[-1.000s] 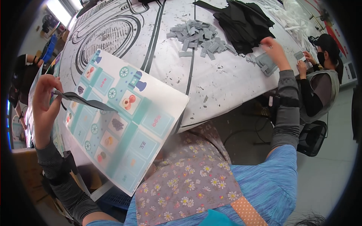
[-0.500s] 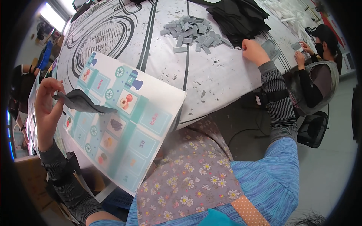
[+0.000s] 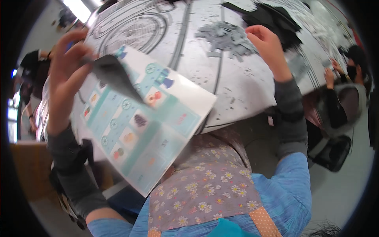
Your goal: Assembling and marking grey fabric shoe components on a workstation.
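Note:
My left hand [image 3: 65,75], blurred by motion, is raised at the left. Between its thumb and fingers it pinches a dark grey strip of fabric [image 3: 114,75], which hangs over a printed board [image 3: 197,98]. That board is pale, with teal bands and small fruit pictures, and lies tilted across the table's near edge. At the upper right my right hand [image 3: 270,47] has its thumb and fingertips closed together beside a pile of small grey rectangular pieces [image 3: 225,35]. Whether anything is between those fingertips is hidden.
Black cloth pieces [image 3: 272,19] lie heaped behind my right hand on the white, black-lined table covering [image 3: 189,71]. At the right a co-worker [image 3: 347,94] sits with both hands raised. A black chair seat [image 3: 335,154] stands nearby. A cardboard box [image 3: 27,170] is at the lower left.
My left hand has lifted, with the fabric strip swinging in it. My right hand has moved from the black cloth's edge toward the grey pile. The whole view has shifted slightly.

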### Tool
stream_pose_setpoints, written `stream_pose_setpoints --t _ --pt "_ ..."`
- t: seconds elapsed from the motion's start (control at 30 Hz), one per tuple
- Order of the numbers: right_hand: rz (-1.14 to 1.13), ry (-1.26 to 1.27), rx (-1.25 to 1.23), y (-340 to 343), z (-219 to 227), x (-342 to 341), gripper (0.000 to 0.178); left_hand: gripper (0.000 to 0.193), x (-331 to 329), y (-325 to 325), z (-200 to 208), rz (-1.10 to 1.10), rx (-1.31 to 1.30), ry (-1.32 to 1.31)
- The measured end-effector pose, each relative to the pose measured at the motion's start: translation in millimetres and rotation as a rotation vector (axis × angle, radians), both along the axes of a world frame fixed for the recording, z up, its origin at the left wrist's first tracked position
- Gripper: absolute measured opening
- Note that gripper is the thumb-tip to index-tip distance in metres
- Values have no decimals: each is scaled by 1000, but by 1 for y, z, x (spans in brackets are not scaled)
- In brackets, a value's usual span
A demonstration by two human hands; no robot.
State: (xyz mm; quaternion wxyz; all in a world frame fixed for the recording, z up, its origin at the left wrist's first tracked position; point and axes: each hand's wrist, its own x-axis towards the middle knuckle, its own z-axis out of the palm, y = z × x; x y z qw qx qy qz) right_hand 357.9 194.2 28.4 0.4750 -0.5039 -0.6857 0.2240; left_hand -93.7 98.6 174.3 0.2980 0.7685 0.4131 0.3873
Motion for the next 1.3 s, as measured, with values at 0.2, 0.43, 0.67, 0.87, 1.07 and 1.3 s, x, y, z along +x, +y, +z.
stream_pose_setpoints --t 0.2,0.43,0.67,0.87,1.07,1.3 --pt "573 331 8 -78 87 -110 26 56 61 4 -8 -213 -114 -58" --pt "532 71 17 -83 100 -149 23 60 92 7 -25 -159 -163 -68" --pt "456 192 -196 -81 99 -129 12 69 84 6 -32 -155 59 -111" --pt "524 490 -270 -72 92 -68 12 62 47 -10 -34 -45 -87 -171" --pt "347 66 -256 -83 151 6 13 62 34 -26 -37 -20 -227 -81" --pt "172 -803 -375 -69 221 33 23 72 -17 -59 -68 94 -219 -96"
